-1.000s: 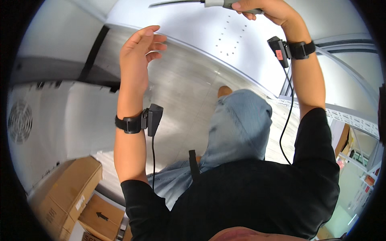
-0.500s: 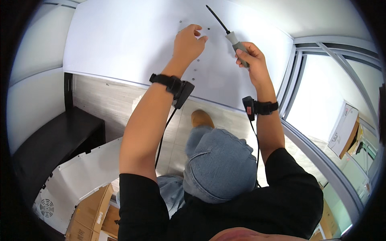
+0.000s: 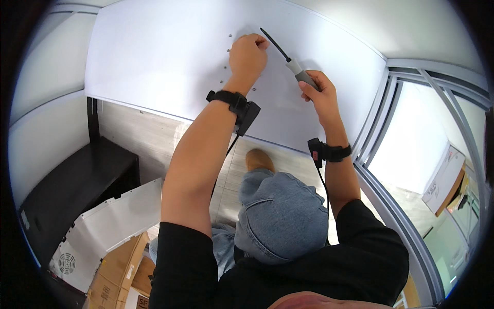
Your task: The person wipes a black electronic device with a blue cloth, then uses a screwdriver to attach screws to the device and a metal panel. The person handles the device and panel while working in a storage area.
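My right hand (image 3: pixel 322 91) is closed round the grey handle of a screwdriver (image 3: pixel 294 66). Its dark shaft slants up and to the left, with the tip above the white board and close to my left fingers. Over the board (image 3: pixel 149 56), my left hand (image 3: pixel 248 57) has thumb and fingertips pinched together; anything between them is too small or hidden to make out. Several small screws or holes mark the board around my left hand, including one screw (image 3: pixel 254 89) below it. My left hand and wrist cover part of that area.
A black bench (image 3: pixel 77 170) stands at the left, with a pale metal panel (image 3: pixel 121 206) and a cardboard box (image 3: pixel 116 268) below it. Grey metal framing (image 3: pixel 393 206) runs along the right side. Black wrist straps with cables are on both my arms.
My right hand has come down with the screwdriver, bringing its tip closer to my left hand. My left fingers have drawn together from a looser curl. The whole view has shifted slightly.
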The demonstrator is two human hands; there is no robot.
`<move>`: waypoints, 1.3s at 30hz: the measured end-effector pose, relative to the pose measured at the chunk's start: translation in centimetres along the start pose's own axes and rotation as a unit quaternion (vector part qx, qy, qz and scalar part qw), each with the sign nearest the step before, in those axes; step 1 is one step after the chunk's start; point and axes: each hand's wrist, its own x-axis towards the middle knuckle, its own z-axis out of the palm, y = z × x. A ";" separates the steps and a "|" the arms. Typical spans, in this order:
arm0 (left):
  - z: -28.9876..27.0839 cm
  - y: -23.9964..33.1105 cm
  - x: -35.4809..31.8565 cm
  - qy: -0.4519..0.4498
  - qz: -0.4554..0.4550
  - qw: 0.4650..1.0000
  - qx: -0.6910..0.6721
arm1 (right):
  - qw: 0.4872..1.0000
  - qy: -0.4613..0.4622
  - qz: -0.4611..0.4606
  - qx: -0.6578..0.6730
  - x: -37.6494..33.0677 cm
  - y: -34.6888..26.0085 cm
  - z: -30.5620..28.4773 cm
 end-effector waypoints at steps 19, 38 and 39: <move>-25.3 -13.9 -16.6 0.212 -0.166 0.640 -0.720 | 0.898 -0.369 -0.178 -0.158 -4.6 -7.9 20.4; -34.6 -20.3 -30.2 0.393 -0.079 0.652 -0.643 | 0.729 -0.526 -0.324 -0.296 -13.6 -15.2 36.0; -35.9 -19.9 -30.8 0.397 -0.059 0.649 -0.647 | 0.731 -0.542 -0.280 -0.305 -14.3 -16.6 36.7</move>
